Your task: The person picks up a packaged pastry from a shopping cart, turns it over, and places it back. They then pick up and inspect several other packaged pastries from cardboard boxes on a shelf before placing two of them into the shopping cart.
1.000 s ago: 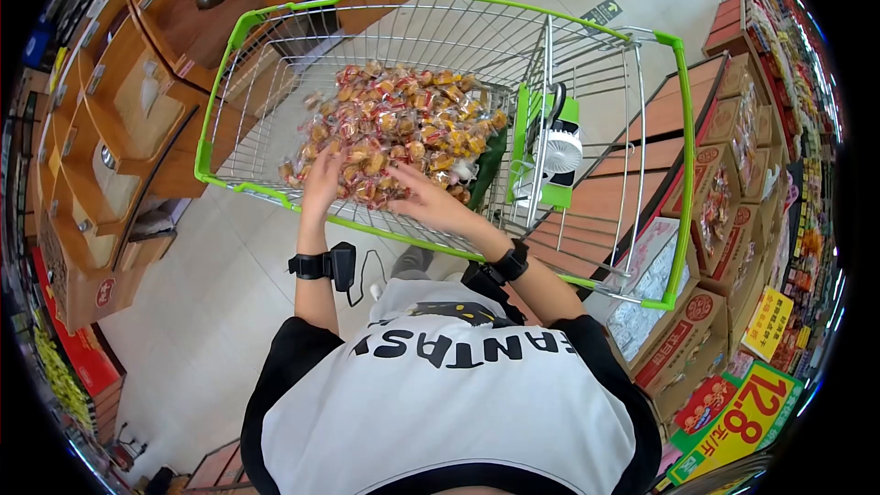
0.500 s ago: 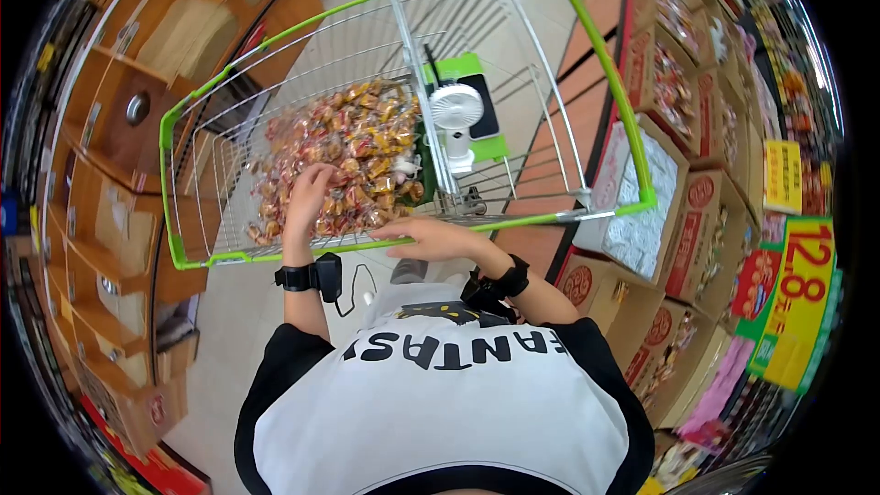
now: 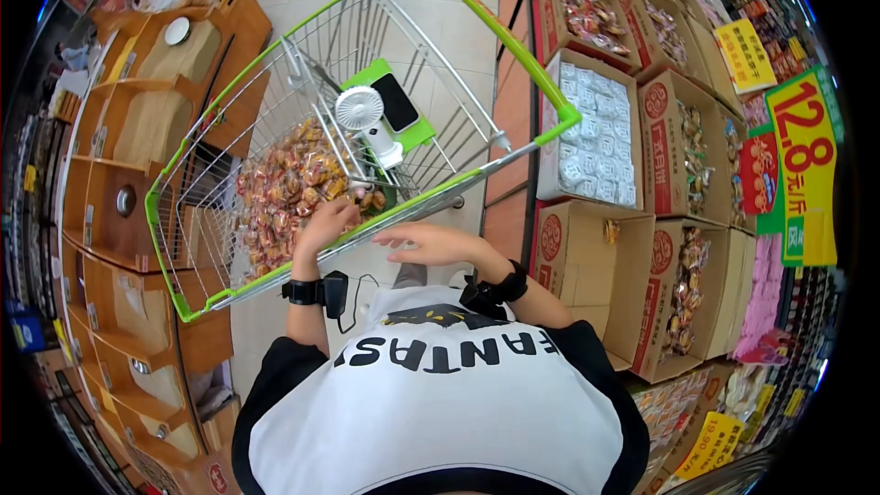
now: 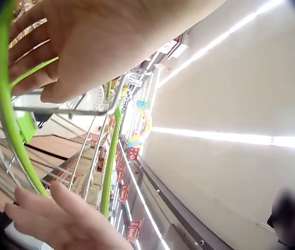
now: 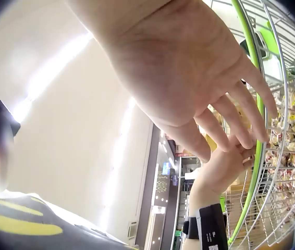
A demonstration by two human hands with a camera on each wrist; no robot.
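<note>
In the head view a wire shopping cart (image 3: 570,117) with green rails stands in front of me. A heap of small snacks in clear wrappers (image 3: 280,188) fills its lower part. My left hand (image 3: 325,227) reaches over the near rail, its relaxed fingers by the edge of the heap and holding nothing. Just outside that rail is my right hand (image 3: 429,243), fingers fairly straight and pointing toward the left hand. The right wrist view shows the right palm (image 5: 173,73) empty, fingers spread beside the green rail. Left fingers (image 4: 27,52) overlap the rail in the left wrist view.
A white fan (image 3: 359,108) and a phone (image 3: 396,103) sit on the cart's green seat panel. Cardboard boxes of packaged snacks (image 3: 678,147) and a box of white packets (image 3: 596,128) line the right side. Wooden bins (image 3: 137,202) stand at left.
Both hands have come away from the middle of the heap toward the cart's near rail. The cart has turned in view, its handle end swinging upward, and more right-hand boxes show.
</note>
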